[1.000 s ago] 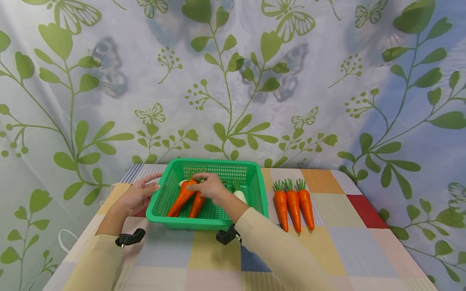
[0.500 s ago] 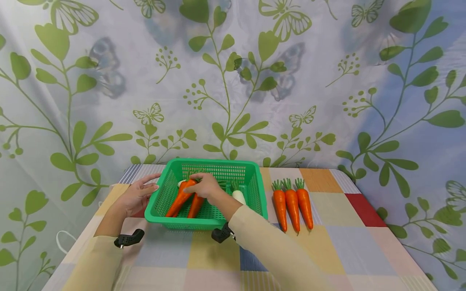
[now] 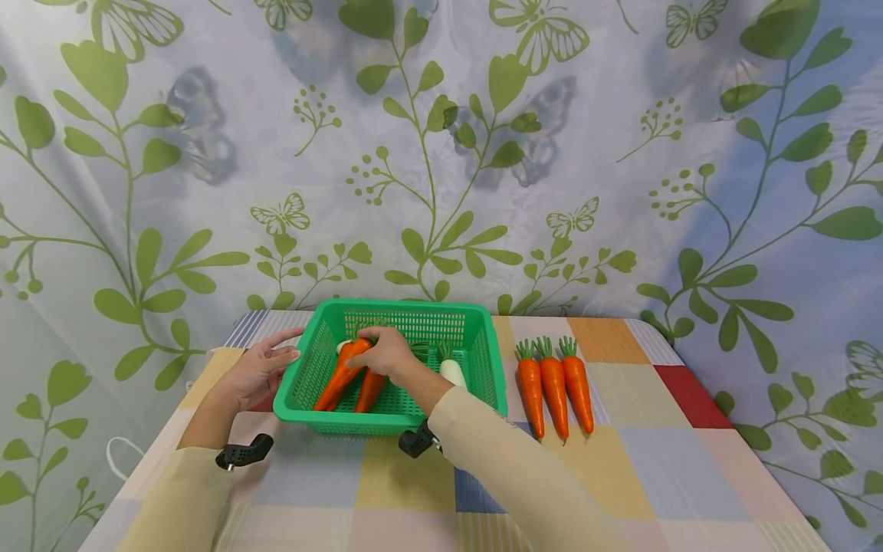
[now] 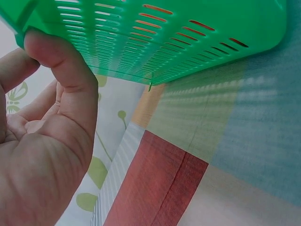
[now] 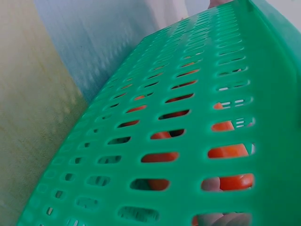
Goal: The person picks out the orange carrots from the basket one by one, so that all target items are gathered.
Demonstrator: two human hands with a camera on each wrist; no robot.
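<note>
A green plastic basket [image 3: 421, 309] with slotted sides holds several carrots and white radishes. My right hand [image 3: 388, 354] reaches over the near rim and pinches the upper end of a carrot [image 3: 339, 383] near its green top. Right of it lies another carrot [image 3: 371, 392], partly under the hand. A white radish [image 3: 451, 372] lies at the basket's right side. My left hand [image 3: 257, 374] is at the left rim, its thumb [image 4: 51, 49] touching the outer wall and its fingers loosely bent. In the right wrist view, the basket's wall [image 5: 155, 117] hides most of the right hand.
Three carrots [image 3: 554, 391] lie side by side on the patchwork tablecloth [image 3: 641, 460], right of the basket. A leaf-patterned curtain [image 3: 441, 153] hangs behind the table. A white cable [image 3: 113, 460] loops at the left edge.
My right hand and forearm have shifted slightly left, still at the same carrot. The left hand stays at the rim, and the basket has hardly moved.
</note>
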